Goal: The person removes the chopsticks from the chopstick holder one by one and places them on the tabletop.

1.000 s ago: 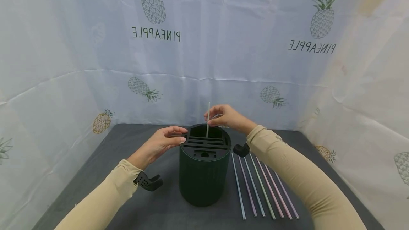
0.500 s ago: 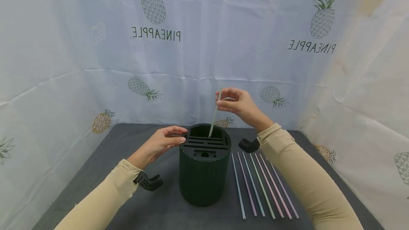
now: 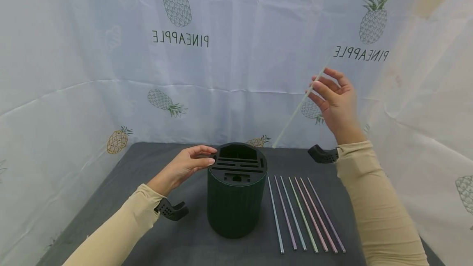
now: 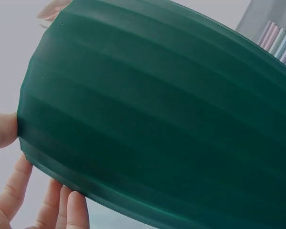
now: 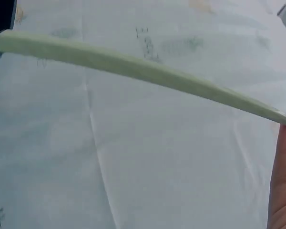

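Observation:
A dark green ribbed knife block (image 3: 236, 200) with a black slotted top stands upright on the table. Fingertips and thumb of my left hand (image 3: 186, 165) touch its left rim; the left wrist view shows straight fingers (image 4: 47, 210) against the block's edge. Up in the air, right of the block, my right hand (image 3: 334, 97) pinches a pale green chopstick (image 3: 292, 119) between thumb and fingers. It slants, lower end toward the block and apart from it. In the right wrist view the chopstick (image 5: 133, 67) crosses most of the frame, a fingertip under its far end.
Several pastel chopsticks (image 3: 303, 212) lie side by side on the dark table (image 3: 159, 229), right of the block. A pale curtain with pineapple prints (image 3: 236, 65) hangs behind and on both sides. A black wrist mount (image 3: 171, 209) sits on my left wrist.
My right hand has drawn the green chopstick up out of the block's large opening and carried it to the right, tilting it. The left hand and the block have stayed put.

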A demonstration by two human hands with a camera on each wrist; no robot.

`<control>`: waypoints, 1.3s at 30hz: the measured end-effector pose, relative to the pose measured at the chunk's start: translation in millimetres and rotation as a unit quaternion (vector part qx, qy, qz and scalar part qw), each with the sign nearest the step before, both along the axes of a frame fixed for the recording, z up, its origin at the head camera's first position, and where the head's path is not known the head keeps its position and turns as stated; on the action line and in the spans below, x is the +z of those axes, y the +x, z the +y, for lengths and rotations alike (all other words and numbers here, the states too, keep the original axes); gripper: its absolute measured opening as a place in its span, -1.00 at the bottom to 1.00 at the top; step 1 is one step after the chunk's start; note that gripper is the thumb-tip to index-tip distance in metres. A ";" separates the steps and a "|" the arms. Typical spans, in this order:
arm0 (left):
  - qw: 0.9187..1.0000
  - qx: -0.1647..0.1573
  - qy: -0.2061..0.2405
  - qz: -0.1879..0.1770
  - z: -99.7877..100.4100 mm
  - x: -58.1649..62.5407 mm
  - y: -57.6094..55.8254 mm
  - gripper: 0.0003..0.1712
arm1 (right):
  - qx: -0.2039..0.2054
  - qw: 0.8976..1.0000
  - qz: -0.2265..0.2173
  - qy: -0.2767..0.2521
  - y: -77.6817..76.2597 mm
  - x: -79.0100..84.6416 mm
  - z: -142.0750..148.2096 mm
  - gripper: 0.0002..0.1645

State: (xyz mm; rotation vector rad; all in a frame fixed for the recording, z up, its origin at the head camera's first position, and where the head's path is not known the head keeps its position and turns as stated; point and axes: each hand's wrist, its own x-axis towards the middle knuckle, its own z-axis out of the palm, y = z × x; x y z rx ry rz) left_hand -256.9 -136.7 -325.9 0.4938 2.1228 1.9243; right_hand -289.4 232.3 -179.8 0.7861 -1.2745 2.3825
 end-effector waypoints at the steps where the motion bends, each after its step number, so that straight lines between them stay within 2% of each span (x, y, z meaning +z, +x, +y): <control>1: 1.000 0.001 0.000 0.000 0.2 0.0 0.6 -0.42 | -0.005 1.000 -0.005 -0.006 0.6 -1.5 7.7 -0.51; 4: 1.000 0.002 -0.001 0.000 1.1 0.0 2.5 -0.42 | -0.018 0.999 -0.027 -0.019 1.8 -12.6 33.4 -0.51; 8: 1.000 0.005 -0.001 0.000 2.3 -0.2 4.9 -0.42 | -0.035 0.997 -0.061 -0.012 1.9 -40.4 71.1 -0.54; 11: 1.000 0.008 0.000 0.000 3.2 -0.3 6.0 -0.42 | -0.052 0.995 -0.081 0.033 0.4 -68.7 99.0 -0.55; 14: 1.000 0.007 0.000 0.003 3.9 -0.5 6.8 -0.42 | -0.077 0.986 -0.114 0.099 -1.3 -99.2 124.4 -0.58; 17: 1.000 0.007 0.000 0.004 4.3 -0.6 7.5 -0.42 | -0.100 0.966 -0.154 0.182 -3.5 -127.7 146.5 -0.62; 20: 1.000 0.008 0.000 0.004 4.7 -0.7 8.4 -0.43 | -0.124 0.933 -0.193 0.276 -5.1 -153.0 163.0 -0.65; 22: 1.000 0.008 -0.001 0.004 5.4 -1.0 9.0 -0.43 | -0.141 0.898 -0.211 0.360 -5.8 -168.1 170.1 -0.62; 25: 1.000 0.009 -0.002 0.004 5.7 -1.1 8.8 -0.43 | -0.146 0.843 -0.238 0.460 -6.3 -187.1 174.3 -0.39; 26: 1.000 0.007 -0.002 0.004 5.3 -1.1 7.8 -0.43 | -0.144 0.827 -0.246 0.484 -6.3 -192.5 174.2 -0.31; 27: 1.000 0.007 -0.002 0.004 4.8 -1.0 7.0 -0.43 | -0.139 0.816 -0.251 0.502 -6.4 -197.6 173.9 -0.26; 29: 1.000 0.004 -0.002 0.003 4.0 -0.7 5.0 -0.43 | -0.126 0.804 -0.262 0.518 -6.5 -206.8 173.1 -0.26; 36: 1.000 0.002 -0.003 0.000 1.0 -0.3 -1.4 -0.43 | -0.091 0.799 -0.296 0.516 -8.6 -230.0 169.1 -0.37; 39: 1.000 -0.001 -0.003 0.000 -0.3 -0.4 -4.2 -0.43 | -0.080 0.792 -0.312 0.519 -10.6 -238.8 166.5 -0.41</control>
